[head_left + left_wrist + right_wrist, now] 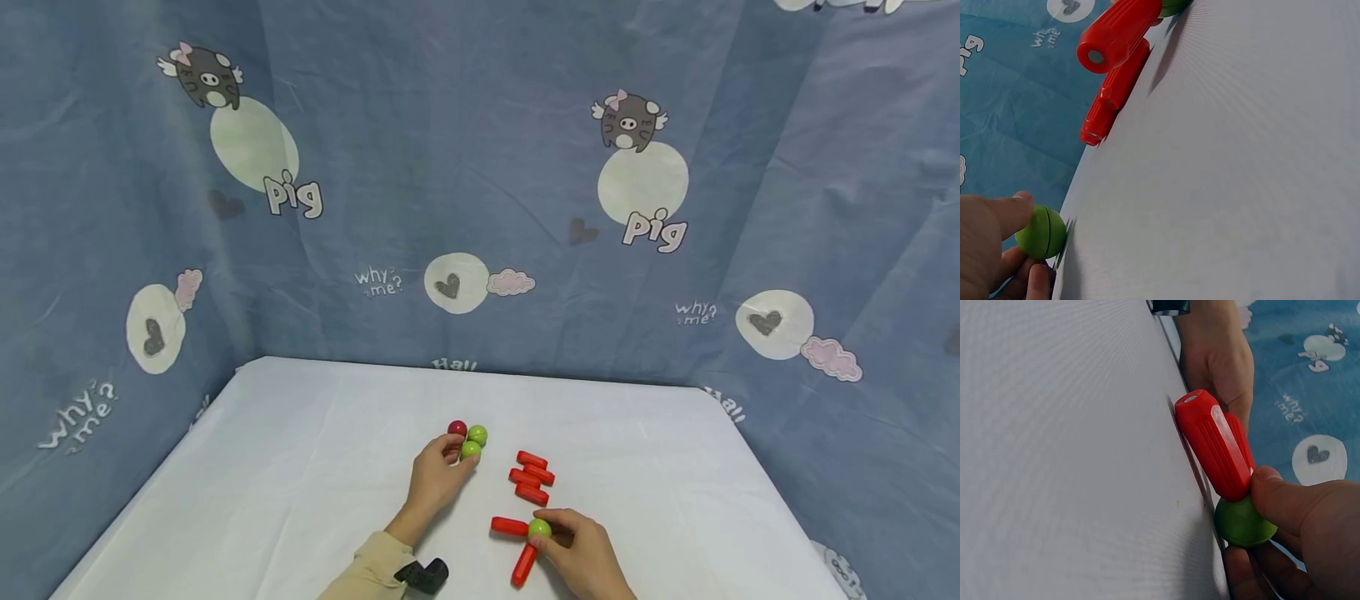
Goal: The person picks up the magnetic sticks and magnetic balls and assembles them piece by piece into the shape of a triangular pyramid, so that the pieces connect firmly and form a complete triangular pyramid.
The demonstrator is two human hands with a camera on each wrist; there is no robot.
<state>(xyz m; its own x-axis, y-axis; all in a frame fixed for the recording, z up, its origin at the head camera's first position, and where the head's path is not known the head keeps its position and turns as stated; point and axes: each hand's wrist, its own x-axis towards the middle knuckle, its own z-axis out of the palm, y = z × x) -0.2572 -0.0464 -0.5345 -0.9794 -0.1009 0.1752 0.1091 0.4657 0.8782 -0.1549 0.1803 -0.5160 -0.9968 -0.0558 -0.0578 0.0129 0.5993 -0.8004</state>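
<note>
On the white table [300, 467], my left hand [463, 457] pinches a green ball [470, 450] that sits beside a dark red ball [457, 428] and another green ball [477, 434]. The left wrist view shows thumb and fingers [997, 219] around that green ball [1041, 232]. My right hand [546, 537] grips a second green ball [539, 528] with two red sticks against it, one [510, 526] pointing left and one [523, 564] pointing towards me. In the right wrist view the ball [1244, 522] meets a red stick [1213, 444].
Three loose red sticks [532, 475] lie between the hands. A black wrist camera [423, 575] sits on my left sleeve. Blue cloth printed with pigs [480, 167] closes in the table at the back and on both sides.
</note>
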